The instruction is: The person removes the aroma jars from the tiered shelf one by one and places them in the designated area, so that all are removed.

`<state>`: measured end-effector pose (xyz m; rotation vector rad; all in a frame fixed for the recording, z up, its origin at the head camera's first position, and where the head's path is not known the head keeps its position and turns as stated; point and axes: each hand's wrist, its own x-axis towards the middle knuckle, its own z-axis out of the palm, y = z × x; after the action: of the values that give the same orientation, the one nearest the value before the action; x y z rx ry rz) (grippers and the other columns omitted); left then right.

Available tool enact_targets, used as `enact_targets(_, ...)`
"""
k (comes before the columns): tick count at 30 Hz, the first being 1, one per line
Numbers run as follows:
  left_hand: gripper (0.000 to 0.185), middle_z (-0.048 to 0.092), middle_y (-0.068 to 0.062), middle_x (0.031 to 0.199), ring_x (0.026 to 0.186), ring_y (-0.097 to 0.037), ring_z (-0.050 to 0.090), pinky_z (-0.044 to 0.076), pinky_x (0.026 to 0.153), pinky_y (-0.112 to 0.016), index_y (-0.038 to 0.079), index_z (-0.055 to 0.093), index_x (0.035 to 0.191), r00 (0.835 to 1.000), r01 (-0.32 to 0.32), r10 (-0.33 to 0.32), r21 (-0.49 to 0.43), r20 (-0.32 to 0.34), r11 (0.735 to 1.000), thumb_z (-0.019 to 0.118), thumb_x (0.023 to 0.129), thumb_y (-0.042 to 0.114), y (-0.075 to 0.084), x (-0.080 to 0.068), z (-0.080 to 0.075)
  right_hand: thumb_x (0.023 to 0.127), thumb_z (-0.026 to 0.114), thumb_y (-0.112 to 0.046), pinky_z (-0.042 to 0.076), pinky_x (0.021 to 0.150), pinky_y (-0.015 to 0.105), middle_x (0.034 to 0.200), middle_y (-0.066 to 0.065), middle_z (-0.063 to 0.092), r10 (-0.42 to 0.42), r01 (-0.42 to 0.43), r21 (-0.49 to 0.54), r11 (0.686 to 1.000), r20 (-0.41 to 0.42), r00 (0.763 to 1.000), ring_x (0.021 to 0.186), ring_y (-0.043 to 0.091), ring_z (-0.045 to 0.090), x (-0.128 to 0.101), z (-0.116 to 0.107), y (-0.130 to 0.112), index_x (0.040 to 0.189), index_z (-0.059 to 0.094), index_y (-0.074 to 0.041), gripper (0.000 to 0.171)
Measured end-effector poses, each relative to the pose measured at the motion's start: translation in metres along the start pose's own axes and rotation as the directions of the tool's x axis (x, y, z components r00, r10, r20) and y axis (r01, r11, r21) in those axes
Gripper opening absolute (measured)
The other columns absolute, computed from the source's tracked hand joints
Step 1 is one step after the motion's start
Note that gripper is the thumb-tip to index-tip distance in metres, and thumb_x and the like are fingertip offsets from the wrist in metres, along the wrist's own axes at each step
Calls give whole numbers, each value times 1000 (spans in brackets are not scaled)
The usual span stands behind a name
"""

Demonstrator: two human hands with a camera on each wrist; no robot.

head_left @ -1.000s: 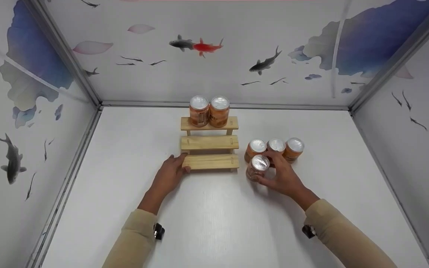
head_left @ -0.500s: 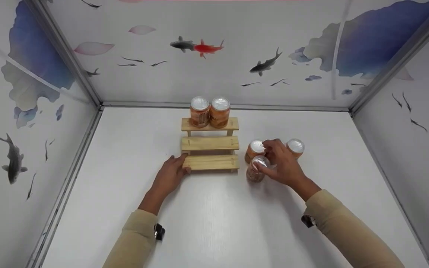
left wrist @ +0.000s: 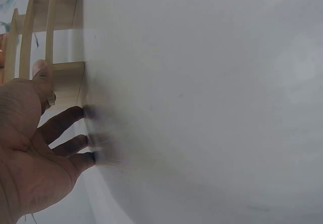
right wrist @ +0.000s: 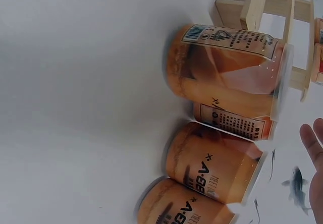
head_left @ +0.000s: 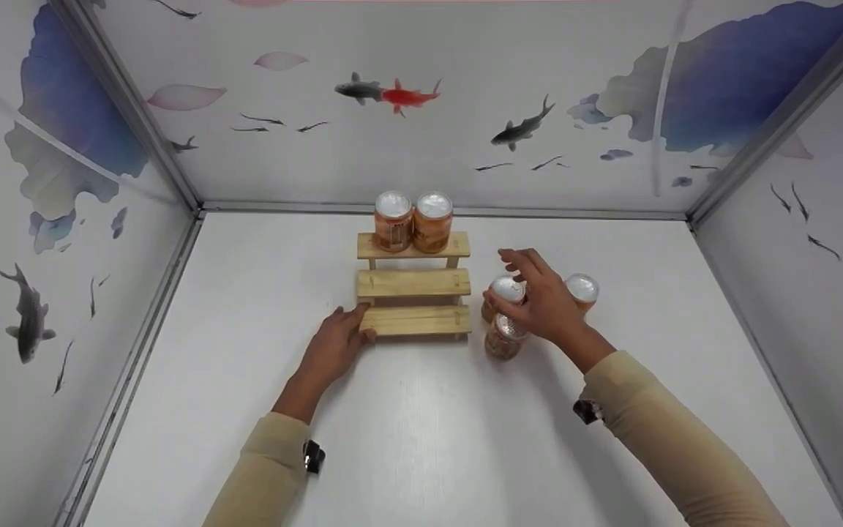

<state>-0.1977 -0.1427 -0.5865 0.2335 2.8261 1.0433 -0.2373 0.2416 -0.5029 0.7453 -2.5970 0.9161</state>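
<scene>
A three-step wooden rack [head_left: 414, 282] stands on the white table, and two orange cans [head_left: 413, 225] with silver lids sit side by side on its top step. My left hand [head_left: 334, 344] grips the left end of the bottom step between thumb and finger; in the left wrist view its other fingers [left wrist: 75, 146] reach toward the table. Right of the rack, my right hand [head_left: 542, 304] hovers over more orange cans, fingers spread and holding nothing. Beneath it are a front can [head_left: 503, 344], one behind it [head_left: 498, 293] and a right-hand one [head_left: 582, 289]. Another can [right wrist: 217, 163] shows in the right wrist view.
White walls [head_left: 465, 44] painted with fish and leaves enclose the table [head_left: 407, 439] on the left, back and right. The rack stands close to the back wall. A black device [head_left: 313, 455] is strapped on each wrist.
My right hand has let go of the front can, lifted and moved back over the cans, its fingers spreading. The cans stay in place. My left hand keeps its hold on the rack.
</scene>
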Motion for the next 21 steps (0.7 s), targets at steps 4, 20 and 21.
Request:
enact_targets(4, 66, 56, -27, 164, 163, -50, 39, 38, 130, -65, 15, 49, 168, 1000, 7, -7, 2, 1, 1000, 62, 111, 44, 0, -1, 0, 99, 86, -36, 65, 103, 51, 146, 12, 62, 32, -33, 26, 999, 15, 999, 130, 35, 71, 10, 3, -4, 158, 56, -12, 71)
enact_targets(20, 63, 55, -25, 165, 163, -49, 39, 37, 131, -65, 11, 50, 166, 1000, 1, -1, 2, 6, 1000, 64, 111, 39, 0, 1, 0, 103, 83, -35, 62, 110, 53, 152, 20, 59, 65, -66, 62, 996, 5, 998, 137, 38, 66, 47, 16, -18, 163, 49, -6, 75)
enact_targets(21, 63, 55, -24, 165, 163, -49, 39, 37, 131, -65, 12, 51, 166, 1000, 2, -2, 4, 5, 1000, 64, 111, 40, 0, 1, 0, 103, 82, -34, 62, 110, 53, 152, 21, 59, 68, -68, 65, 996, 5, 998, 137, 39, 66, 50, 18, -19, 164, 49, -5, 75)
